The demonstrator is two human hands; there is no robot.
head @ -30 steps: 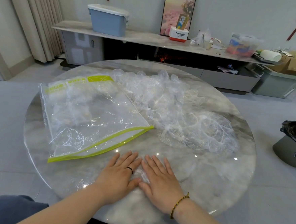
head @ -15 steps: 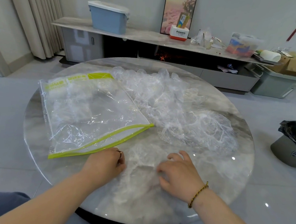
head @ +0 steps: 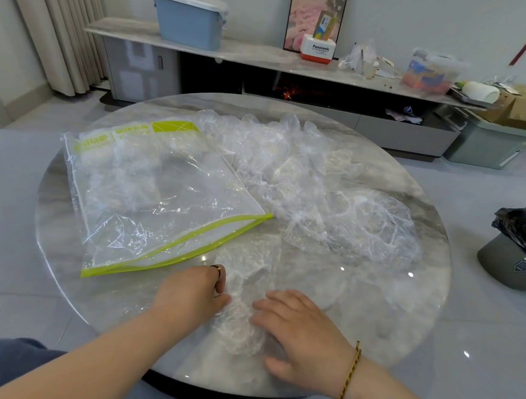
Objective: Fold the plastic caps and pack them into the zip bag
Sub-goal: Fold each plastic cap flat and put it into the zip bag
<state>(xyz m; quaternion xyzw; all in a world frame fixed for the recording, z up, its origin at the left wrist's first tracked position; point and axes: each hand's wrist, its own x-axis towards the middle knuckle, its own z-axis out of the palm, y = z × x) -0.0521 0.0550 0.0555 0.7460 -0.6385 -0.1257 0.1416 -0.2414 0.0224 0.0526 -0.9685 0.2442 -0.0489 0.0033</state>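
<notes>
Plastic, clear and crinkled, was spread as a single flattened cap (head: 243,291) on the near part of the round grey marble table (head: 396,317), between the two hands. Its left edge was pinched by the curled fingers and thumb of the left hand (head: 191,294), on which a ring was worn. The right hand (head: 302,336) was laid flat on the cap's near right part, fingers straight and slightly spread; a yellow braided bracelet (head: 349,373) was worn at that wrist. Just beyond the left hand a large clear zip bag with lime-green edging (head: 162,198) was laid flat, its green zip edge turned toward the person. Touching its right side, a loose heap of clear plastic caps (head: 327,197) was piled across the table's middle and far side. On the floor to the right a grey bin with a black liner (head: 516,254) was placed. Farthest off, a pale blue lidded tub (head: 188,22) and a white-and-red box (head: 317,49) were set on a long low marble-topped console (head: 259,54).
</notes>
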